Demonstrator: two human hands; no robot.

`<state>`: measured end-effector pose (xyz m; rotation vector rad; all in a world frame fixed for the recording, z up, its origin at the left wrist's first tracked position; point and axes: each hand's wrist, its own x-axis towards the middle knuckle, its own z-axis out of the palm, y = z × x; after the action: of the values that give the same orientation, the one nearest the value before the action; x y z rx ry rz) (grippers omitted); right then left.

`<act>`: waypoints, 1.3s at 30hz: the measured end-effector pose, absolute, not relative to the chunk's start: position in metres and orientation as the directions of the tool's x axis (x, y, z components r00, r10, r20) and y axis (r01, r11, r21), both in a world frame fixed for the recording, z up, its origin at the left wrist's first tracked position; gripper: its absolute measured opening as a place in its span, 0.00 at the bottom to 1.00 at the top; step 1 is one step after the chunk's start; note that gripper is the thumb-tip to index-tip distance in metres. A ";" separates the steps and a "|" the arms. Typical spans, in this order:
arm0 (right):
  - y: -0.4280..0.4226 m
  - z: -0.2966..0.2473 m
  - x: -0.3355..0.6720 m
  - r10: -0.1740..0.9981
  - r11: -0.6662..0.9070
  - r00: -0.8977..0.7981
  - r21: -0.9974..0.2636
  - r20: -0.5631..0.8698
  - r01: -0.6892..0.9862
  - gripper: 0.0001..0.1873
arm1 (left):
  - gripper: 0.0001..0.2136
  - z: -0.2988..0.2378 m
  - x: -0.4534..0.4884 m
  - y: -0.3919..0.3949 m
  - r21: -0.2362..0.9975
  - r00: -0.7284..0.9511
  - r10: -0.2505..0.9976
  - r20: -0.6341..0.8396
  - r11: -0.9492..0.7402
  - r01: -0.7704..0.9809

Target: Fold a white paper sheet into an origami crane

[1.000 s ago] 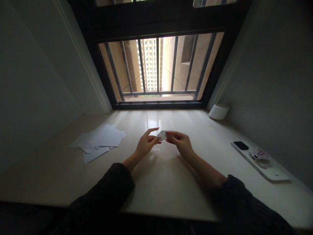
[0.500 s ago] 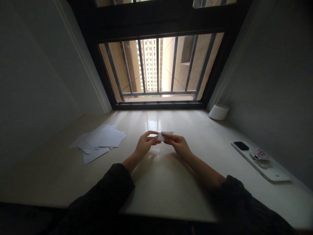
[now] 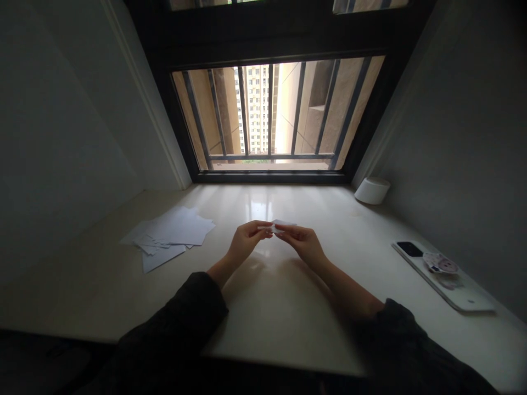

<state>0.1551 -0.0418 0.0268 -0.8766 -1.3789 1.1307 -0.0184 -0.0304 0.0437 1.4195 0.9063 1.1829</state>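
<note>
A small white piece of paper [image 3: 276,224] is pinched between both hands above the middle of a pale glossy sill [image 3: 272,307]. My left hand [image 3: 247,242] grips its left end with thumb and forefinger closed. My right hand [image 3: 300,241] grips its right end the same way. The paper lies nearly flat and edge-on, so its shape is hard to tell. Both forearms reach in from dark sleeves at the bottom.
A loose pile of white paper sheets [image 3: 168,236] lies on the left. A white phone [image 3: 442,271] with a round sticker grip lies at the right, a small white round device [image 3: 371,190] at the far right corner. A barred window [image 3: 272,115] is ahead.
My left forefinger, stretched out a second ago, has closed onto the paper. The paper has tipped from facing me to nearly flat. The view has shifted slightly.
</note>
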 end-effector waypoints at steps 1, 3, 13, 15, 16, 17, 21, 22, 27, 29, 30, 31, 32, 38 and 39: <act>-0.042 0.028 0.155 0.952 0.265 -0.128 -0.959 0.277 -0.102 0.17 | 0.14 0.043 -0.018 -0.031 0.977 0.223 0.951 0.212 -0.204 -0.058; -0.042 0.030 0.154 0.956 0.251 -0.126 -0.962 0.263 -0.104 0.17 | 0.13 0.042 -0.018 -0.031 0.970 0.211 0.947 0.243 -0.241 -0.038; -0.041 0.034 0.153 0.964 0.212 -0.139 -0.969 0.229 -0.128 0.15 | 0.10 0.041 -0.023 -0.030 0.914 0.183 0.910 0.372 -0.393 0.101; -0.040 0.033 0.154 0.966 0.187 -0.155 -0.973 0.207 -0.137 0.14 | 0.09 0.043 -0.024 -0.031 0.895 0.187 0.902 0.389 -0.419 0.155; -0.039 0.033 0.155 0.967 0.176 -0.163 -0.975 0.197 -0.135 0.14 | 0.09 0.044 -0.025 -0.031 0.888 0.188 0.899 0.395 -0.426 0.171; -0.038 0.033 0.156 0.968 0.168 -0.167 -0.977 0.189 -0.130 0.14 | 0.09 0.045 -0.025 -0.032 0.885 0.188 0.898 0.399 -0.430 0.180; -0.038 0.034 0.156 0.970 0.160 -0.165 -0.981 0.176 -0.106 0.16 | 0.10 0.043 -0.026 -0.030 0.901 0.198 0.904 0.378 -0.409 0.144; -0.039 0.035 0.156 0.971 0.162 -0.162 -0.982 0.177 -0.102 0.16 | 0.10 0.042 -0.026 -0.030 0.912 0.201 0.909 0.365 -0.393 0.120; -0.040 0.036 0.155 0.974 0.164 -0.138 -0.981 0.177 -0.101 0.16 | 0.11 0.039 -0.023 -0.028 0.943 0.187 0.930 0.316 -0.329 0.042; -0.040 0.035 0.155 0.973 0.175 -0.135 -0.980 0.187 -0.092 0.16 | 0.11 0.039 -0.022 -0.028 0.944 0.179 0.931 0.318 -0.329 0.031; -0.039 0.034 0.155 0.972 0.185 -0.131 -0.979 0.195 -0.086 0.15 | 0.11 0.038 -0.021 -0.029 0.944 0.180 0.930 0.321 -0.330 0.025; -0.039 0.033 0.156 0.971 0.195 -0.123 -0.977 0.204 -0.080 0.15 | 0.11 0.038 -0.021 -0.029 0.943 0.182 0.929 0.323 -0.332 0.019; -0.039 0.033 0.156 0.970 0.206 -0.115 -0.976 0.214 -0.077 0.14 | 0.12 0.038 -0.020 -0.029 0.942 0.186 0.927 0.326 -0.334 0.017; -0.039 0.032 0.154 0.963 0.260 -0.064 -0.964 0.264 -0.057 0.14 | 0.19 0.035 -0.017 -0.031 0.937 0.169 0.928 0.332 -0.345 0.051; -0.040 0.032 0.154 0.960 0.270 -0.058 -0.961 0.273 -0.056 0.14 | 0.18 0.034 -0.017 -0.031 0.936 0.163 0.928 0.334 -0.347 0.058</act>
<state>0.1540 -0.0396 0.0317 -0.9388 -1.3386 1.0714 -0.0167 -0.0313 0.0344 1.5955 0.9710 1.2982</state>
